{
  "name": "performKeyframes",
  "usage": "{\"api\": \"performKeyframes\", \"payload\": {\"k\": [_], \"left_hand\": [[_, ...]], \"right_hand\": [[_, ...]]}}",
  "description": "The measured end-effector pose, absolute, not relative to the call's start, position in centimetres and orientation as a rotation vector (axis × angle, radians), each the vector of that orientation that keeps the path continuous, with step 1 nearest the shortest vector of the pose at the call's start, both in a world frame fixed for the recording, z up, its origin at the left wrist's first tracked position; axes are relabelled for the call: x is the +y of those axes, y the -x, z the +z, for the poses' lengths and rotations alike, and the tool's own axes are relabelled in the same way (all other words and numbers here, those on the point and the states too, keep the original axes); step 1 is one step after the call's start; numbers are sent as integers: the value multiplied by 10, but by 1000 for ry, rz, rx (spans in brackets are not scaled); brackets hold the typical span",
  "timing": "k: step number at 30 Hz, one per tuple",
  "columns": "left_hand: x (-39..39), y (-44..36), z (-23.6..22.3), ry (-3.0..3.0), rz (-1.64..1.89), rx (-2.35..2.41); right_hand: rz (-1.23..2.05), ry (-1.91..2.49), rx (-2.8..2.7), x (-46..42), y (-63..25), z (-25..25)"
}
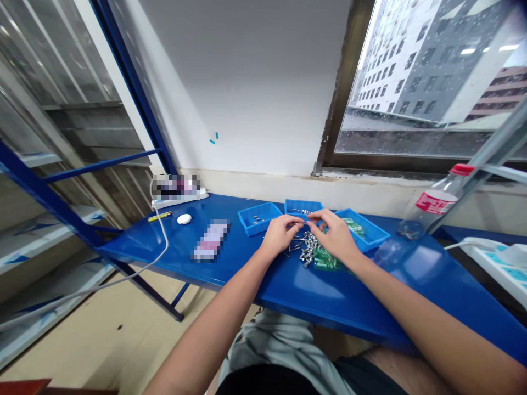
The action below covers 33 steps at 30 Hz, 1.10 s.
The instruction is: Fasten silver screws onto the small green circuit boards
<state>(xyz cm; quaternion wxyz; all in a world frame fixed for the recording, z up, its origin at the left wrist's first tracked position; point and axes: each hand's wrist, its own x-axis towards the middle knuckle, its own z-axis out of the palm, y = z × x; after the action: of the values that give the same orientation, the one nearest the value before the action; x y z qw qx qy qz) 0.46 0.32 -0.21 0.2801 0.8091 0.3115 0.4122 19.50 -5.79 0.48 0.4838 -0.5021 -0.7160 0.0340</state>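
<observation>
Over the blue table [242,269], above heaped silver metal components [308,250]: left hand [280,236] and right hand [335,236] both pinch a slim part [305,223], too small to identify. Green circuit boards [325,261] lie just below, presumably for short reaches.

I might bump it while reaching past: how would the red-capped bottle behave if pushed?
The bottle is probably light, since its clear body looks mostly empty. Being tall and narrow, it may tip; its rounded sides suggest it could roll.
</observation>
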Motion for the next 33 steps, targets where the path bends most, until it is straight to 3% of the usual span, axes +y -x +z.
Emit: {"api": "performKeyframes", "payload": {"k": [15, 22, 33], "left_hand": [[-3, -6, 2, -1993, 1113, 776], [-4, -4, 0, -1937, 944, 744], [2, -4, -4, -1922, 1095, 798]], "right_hand": [[129, 1251, -1829, -53, -192, -4], [53, 1271, -1780, -57, -192, 2], [180, 1270, -1792, -56, -190, 0]]}}
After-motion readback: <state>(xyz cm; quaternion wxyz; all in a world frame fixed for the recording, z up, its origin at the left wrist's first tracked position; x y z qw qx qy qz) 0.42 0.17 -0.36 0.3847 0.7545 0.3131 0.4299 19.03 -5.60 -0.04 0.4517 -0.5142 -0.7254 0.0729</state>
